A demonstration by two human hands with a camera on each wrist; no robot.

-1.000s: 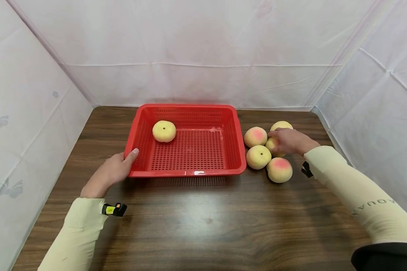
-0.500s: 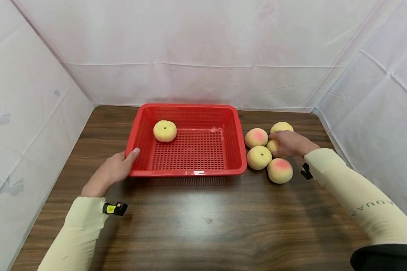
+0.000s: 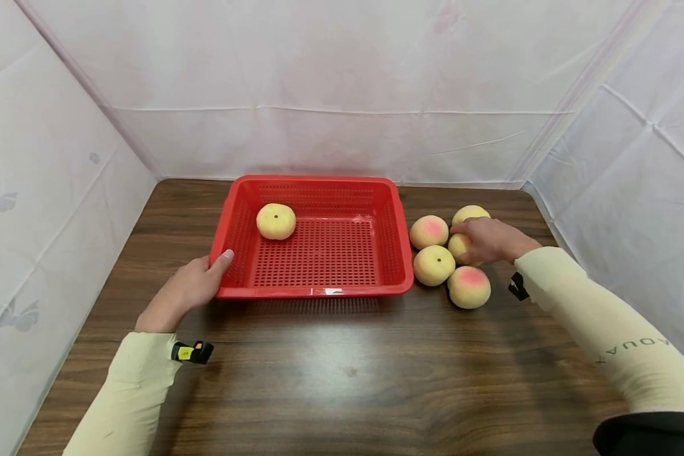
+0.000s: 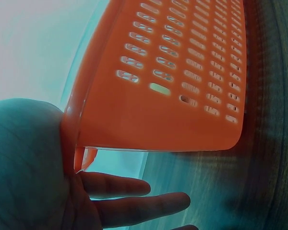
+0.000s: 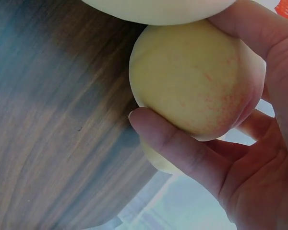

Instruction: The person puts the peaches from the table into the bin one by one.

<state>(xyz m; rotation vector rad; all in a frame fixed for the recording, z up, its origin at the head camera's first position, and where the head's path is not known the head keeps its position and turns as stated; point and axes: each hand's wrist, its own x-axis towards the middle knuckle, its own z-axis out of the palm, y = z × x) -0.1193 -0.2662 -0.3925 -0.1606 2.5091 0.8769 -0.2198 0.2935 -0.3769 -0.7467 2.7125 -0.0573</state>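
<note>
Red basket (image 3: 285, 292), one yellow peach (image 3: 276, 221) inside; five peaches (image 3: 434, 265) clustered beside.

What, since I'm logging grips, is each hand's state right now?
Left hand: holding the red plastic basket.
Right hand: closed around a yellow, pink-blushed peach.

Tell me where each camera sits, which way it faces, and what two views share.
Head: worn on the head, facing forward and down at the red basket, peaches and brown table; left hand, right hand and sleeves show.
Left wrist: worn on that wrist, facing the basket's slotted outer wall; the left hand's fingers show.
Right wrist: worn on that wrist, facing the gripped peach; the right hand's fingers show around it.
Shared: head and left wrist views both show the basket and left hand.
</note>
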